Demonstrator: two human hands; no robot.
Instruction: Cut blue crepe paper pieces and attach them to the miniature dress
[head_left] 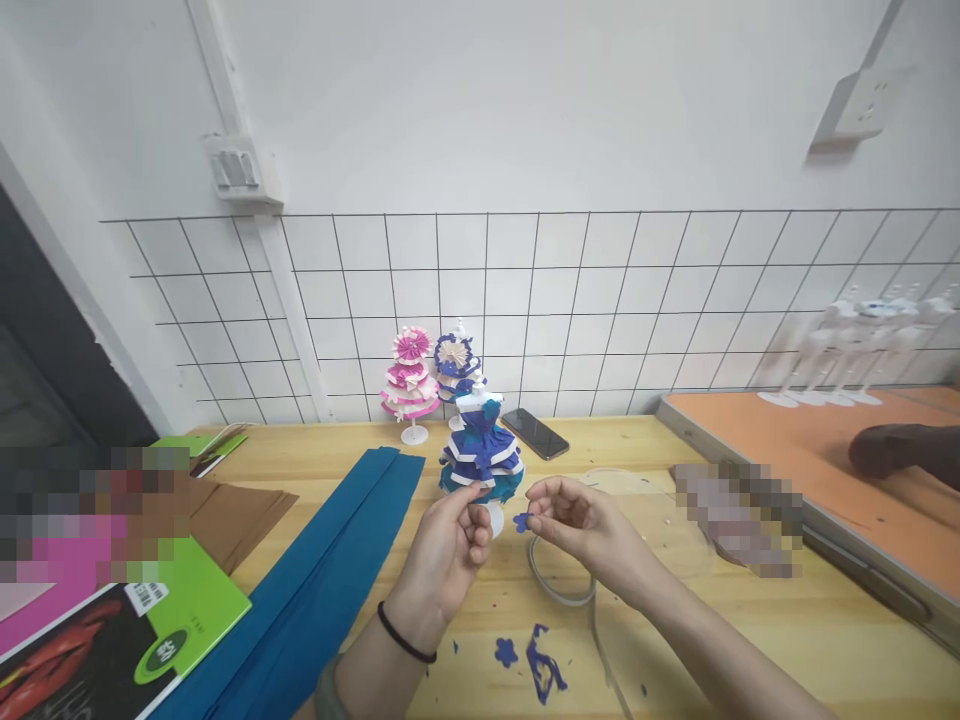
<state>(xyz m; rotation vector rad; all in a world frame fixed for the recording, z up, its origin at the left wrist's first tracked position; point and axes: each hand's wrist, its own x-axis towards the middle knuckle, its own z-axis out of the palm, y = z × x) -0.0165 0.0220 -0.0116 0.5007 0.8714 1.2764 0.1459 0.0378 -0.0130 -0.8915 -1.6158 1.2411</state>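
Note:
A small mannequin in a blue and white paper dress [482, 447] stands on the wooden table [750, 630] in front of me. My left hand [442, 555], a black band on its wrist, has its fingers curled around the mannequin's white base. My right hand [574, 525] pinches a tiny blue paper flower [522, 521] between thumb and fingertips, just right of the base. Below my hands lie another blue paper flower [506, 652] and a strip of blue paper scrap [544, 665].
A pink paper-dress figure [409, 385] and a blue-and-cream one [455, 365] stand at the wall. A phone [535, 432], folded teal paper [322, 580], brown paper [232, 515], a green booklet [120, 640] and a clear tape ring [559, 580] lie around. Another person's hand [900, 450] rests on an orange board [810, 440].

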